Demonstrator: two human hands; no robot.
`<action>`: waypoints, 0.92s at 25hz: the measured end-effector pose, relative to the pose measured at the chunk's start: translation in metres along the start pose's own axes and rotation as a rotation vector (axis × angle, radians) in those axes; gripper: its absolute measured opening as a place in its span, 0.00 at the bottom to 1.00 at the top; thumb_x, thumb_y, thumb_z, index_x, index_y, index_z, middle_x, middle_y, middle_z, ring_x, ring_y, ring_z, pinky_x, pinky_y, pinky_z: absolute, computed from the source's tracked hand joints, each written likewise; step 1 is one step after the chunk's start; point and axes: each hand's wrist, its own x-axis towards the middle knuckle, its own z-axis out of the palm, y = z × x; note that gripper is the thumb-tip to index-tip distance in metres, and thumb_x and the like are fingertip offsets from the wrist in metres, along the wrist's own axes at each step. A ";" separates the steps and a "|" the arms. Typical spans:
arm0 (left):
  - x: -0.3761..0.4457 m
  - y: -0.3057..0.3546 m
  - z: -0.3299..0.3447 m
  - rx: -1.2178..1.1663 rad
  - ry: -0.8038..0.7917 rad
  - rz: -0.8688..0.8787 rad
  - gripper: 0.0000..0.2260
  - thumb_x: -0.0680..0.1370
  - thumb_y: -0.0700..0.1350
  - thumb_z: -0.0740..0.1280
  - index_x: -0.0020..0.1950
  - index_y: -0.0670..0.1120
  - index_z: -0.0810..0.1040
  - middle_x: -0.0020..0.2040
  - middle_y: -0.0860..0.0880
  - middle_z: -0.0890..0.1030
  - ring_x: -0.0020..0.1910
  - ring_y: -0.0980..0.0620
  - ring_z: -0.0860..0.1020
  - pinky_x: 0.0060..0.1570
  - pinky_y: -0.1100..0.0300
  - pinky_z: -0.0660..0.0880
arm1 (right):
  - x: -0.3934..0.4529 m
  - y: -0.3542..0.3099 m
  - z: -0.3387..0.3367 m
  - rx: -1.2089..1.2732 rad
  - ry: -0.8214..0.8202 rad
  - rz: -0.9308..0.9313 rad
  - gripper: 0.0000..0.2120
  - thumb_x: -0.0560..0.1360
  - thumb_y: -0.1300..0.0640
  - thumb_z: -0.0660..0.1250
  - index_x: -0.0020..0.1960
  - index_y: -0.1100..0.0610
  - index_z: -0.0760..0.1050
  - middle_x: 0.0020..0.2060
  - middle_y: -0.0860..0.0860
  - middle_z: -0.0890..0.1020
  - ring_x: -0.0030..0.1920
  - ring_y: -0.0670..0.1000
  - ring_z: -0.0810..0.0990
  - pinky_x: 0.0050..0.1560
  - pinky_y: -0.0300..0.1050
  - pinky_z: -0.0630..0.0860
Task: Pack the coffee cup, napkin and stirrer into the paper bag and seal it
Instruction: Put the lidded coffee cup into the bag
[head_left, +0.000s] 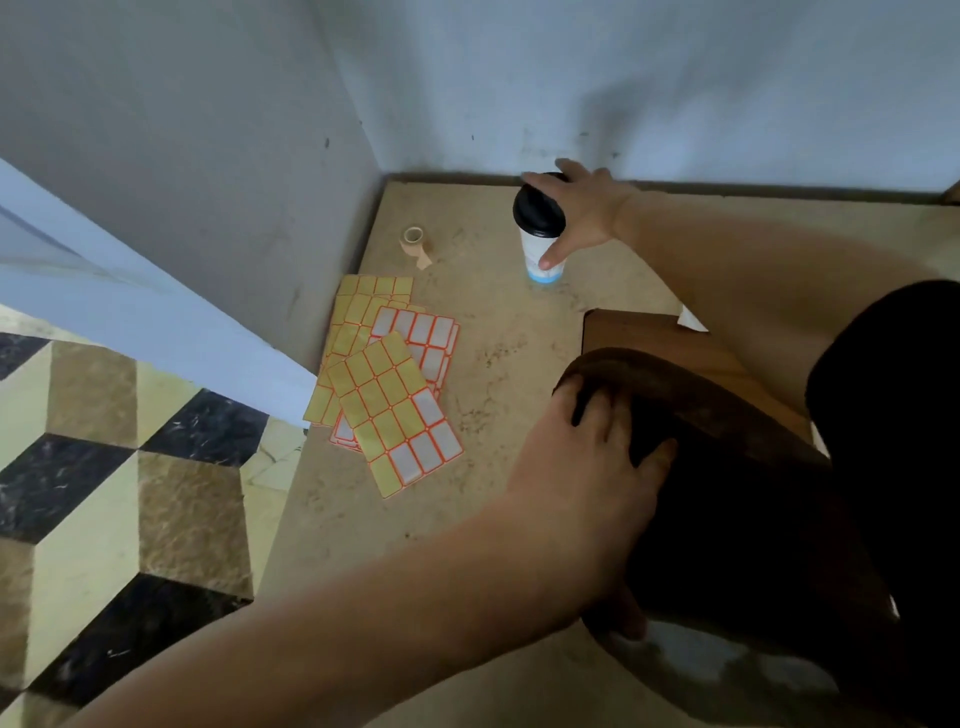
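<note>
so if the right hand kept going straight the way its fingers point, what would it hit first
The right hand already touches the coffee cup, fingers over its black lid and thumb on its side. Its fingers point left and slightly away, so past the cup the grey side wall probably comes first; the tape roll looks nearer the camera than that line.

Sat in a corner of scuffed pale grey walls (208, 130) (dark marks low down). Beige stone tabletop (467, 519) against them; floor (104, 467) tiled in black, tan and cream cubes.

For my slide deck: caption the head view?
Right hand grasps coffee cup; left hand holds paper bag open.
</note>
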 end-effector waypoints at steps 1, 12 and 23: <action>0.001 0.001 0.000 0.008 0.002 -0.004 0.39 0.77 0.58 0.64 0.79 0.47 0.46 0.77 0.33 0.49 0.76 0.35 0.48 0.73 0.39 0.42 | 0.006 -0.003 0.003 -0.003 0.002 -0.007 0.52 0.63 0.41 0.76 0.77 0.39 0.47 0.77 0.53 0.52 0.71 0.66 0.62 0.62 0.60 0.70; 0.003 0.005 0.000 -0.043 -0.031 -0.014 0.44 0.73 0.63 0.68 0.79 0.50 0.47 0.78 0.35 0.49 0.77 0.36 0.46 0.74 0.39 0.41 | -0.016 0.004 0.003 0.130 0.197 0.008 0.37 0.62 0.50 0.74 0.67 0.43 0.61 0.60 0.56 0.69 0.53 0.61 0.76 0.43 0.50 0.74; 0.006 0.001 -0.004 -0.022 -0.083 -0.015 0.55 0.61 0.75 0.67 0.79 0.55 0.47 0.79 0.41 0.50 0.77 0.40 0.48 0.74 0.44 0.41 | -0.193 0.012 -0.078 0.276 0.487 -0.029 0.37 0.62 0.47 0.74 0.67 0.41 0.63 0.61 0.52 0.70 0.56 0.54 0.74 0.53 0.50 0.76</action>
